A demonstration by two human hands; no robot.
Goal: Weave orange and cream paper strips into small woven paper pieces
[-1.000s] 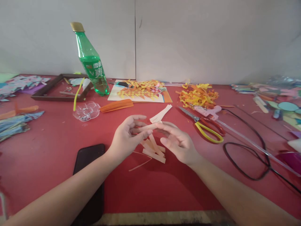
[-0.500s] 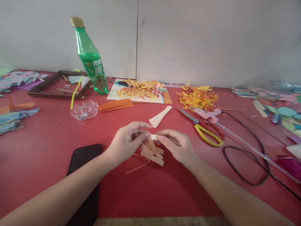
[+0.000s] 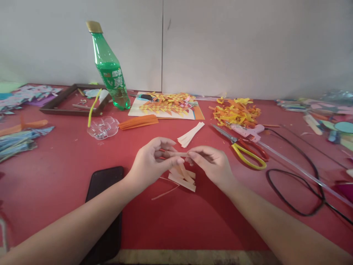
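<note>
A narrow cream paper strip spans the gap between my two hands, seen nearly edge-on. My right hand pinches its right end between thumb and fingertips. The strip's other end runs into my left hand, between the thumb and the curled fingers; the exact contact there is partly hidden. Just beneath my hands, several pale folded paper strips lie in a small pile on the red table. A fan of white paper strips rests a little beyond my fingers.
Yellow-and-red-handled scissors and a pink glue gun with a black cord lie to the right. A phone is under my left forearm. Farther back stand a green bottle, orange strips and yellow-orange paper pieces.
The strip has turned from showing its flat face to nearly edge-on, and more of its length shows. My left thumb and fingers have spread farther apart. The view has shifted slightly.
</note>
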